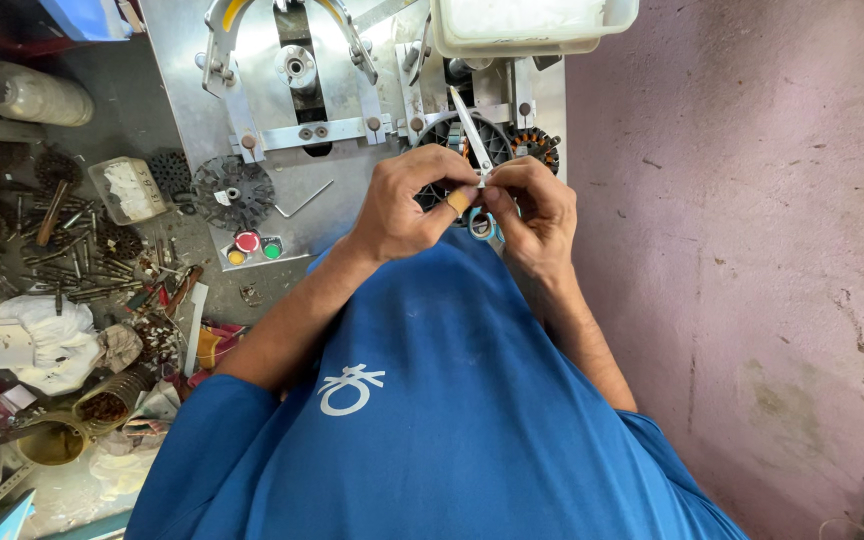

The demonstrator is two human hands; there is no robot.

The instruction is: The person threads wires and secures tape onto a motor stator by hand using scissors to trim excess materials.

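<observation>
Above the blue shirt, both hands' fingers pinch scissors, perhaps; white tub beyond.

From my remote seat the view is bright and evenly lit by soft daylight, strongest at the top, where the pale translucent plastic tub nearly washes out. The shiny grey metal machine plate carries mild glare. Shadows are faint; the cluttered desk at left sits dimmer. Focus is sharp centrally, while wide-lens stretching bends the pink plastered wall at the edges.
</observation>
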